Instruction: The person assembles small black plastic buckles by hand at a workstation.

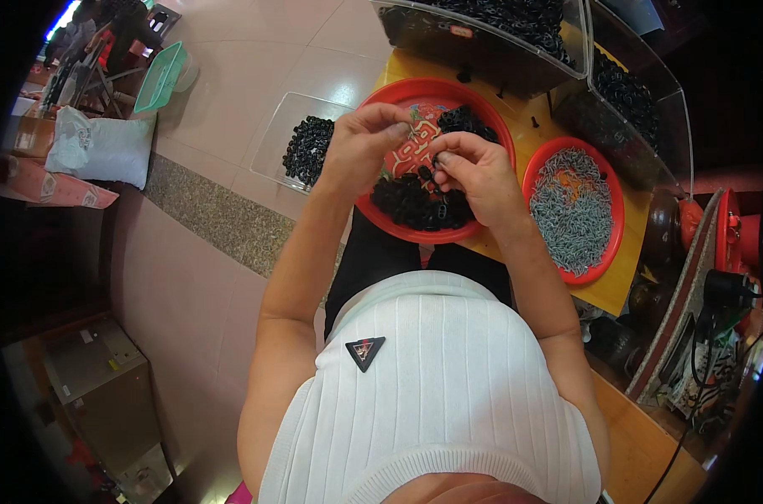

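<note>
Over a round red tray (500, 134), both of my hands are raised close together. My left hand (366, 144) pinches thumb to fingertips, and what sits in the pinch is too small to make out. In my right hand (478, 175), a small black plastic part (437, 163) shows between thumb and forefinger. Loose black plastic parts (423, 206) lie heaped at the near side of the tray, below my fingers. A second cluster of black parts (467, 123) rests toward its far right, and a patterned bottom shows between.
Grey screws (570, 214) fill a red basin (614, 189) on the yellow table (625, 281) to the right. Large clear bins (482, 42) of black parts stand behind. A clear box (268, 147) with black pieces is at the left. A white sack (117, 147) lies farther left.
</note>
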`<state>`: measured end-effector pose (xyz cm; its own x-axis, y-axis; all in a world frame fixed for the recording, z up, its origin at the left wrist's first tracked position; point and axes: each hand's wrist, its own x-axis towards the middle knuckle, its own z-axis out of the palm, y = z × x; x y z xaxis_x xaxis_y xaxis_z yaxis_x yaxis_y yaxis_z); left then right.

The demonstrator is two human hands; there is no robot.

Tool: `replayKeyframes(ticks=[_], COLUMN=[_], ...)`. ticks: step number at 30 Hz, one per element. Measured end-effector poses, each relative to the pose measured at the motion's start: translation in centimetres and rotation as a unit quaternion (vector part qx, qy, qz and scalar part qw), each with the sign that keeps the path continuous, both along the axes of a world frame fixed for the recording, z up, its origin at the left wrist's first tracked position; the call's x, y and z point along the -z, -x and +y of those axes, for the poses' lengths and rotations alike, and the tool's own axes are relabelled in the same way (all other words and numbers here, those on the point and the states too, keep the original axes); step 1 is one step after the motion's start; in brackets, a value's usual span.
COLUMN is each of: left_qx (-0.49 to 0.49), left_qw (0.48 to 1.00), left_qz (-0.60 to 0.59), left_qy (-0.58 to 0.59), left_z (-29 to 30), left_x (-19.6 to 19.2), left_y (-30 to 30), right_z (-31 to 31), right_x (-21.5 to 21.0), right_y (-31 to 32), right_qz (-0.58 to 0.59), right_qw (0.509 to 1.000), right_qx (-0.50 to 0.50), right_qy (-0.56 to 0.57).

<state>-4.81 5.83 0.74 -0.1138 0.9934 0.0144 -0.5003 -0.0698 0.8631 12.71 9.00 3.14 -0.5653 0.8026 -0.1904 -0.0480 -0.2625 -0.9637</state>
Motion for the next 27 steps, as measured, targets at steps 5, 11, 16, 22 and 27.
replayKeyframes(ticks=[5, 11, 16, 22, 27], left_qx=[0.007, -0.048, -0.091, -0.073, -0.054], left_qw=[0.999, 0.994, 0.990, 0.993, 0.991], left_qz=[-0.020, 0.094, 0.087, -0.060, -0.108], left_qy=[-0.025, -0.019, 0.056, 0.076, 0.063], left_z=[-1.5, -2.2, -2.5, -2.8, -3.1], left_x=[-1.0, -0.1, -0.1, 0.6, 0.5], left_y=[-1.5, -1.8, -2.3, -1.3, -1.4], right_z=[0.3, 0.0, -0.1, 3.7, 3.1], right_x=[0.1, 0.0, 0.4, 1.2, 0.6], right_y=[1.0, 1.5, 2.4, 3.8, 2.8], right_qz=[0.044, 0.001, -0.118, -0.181, -0.115], right_qw=[0.996, 0.999, 0.968, 0.952, 0.984], right_qx=[-0.054, -0.037, 0.029, 0.062, 0.016], right_qy=[0.061, -0.023, -0.220, -0.240, -0.137])
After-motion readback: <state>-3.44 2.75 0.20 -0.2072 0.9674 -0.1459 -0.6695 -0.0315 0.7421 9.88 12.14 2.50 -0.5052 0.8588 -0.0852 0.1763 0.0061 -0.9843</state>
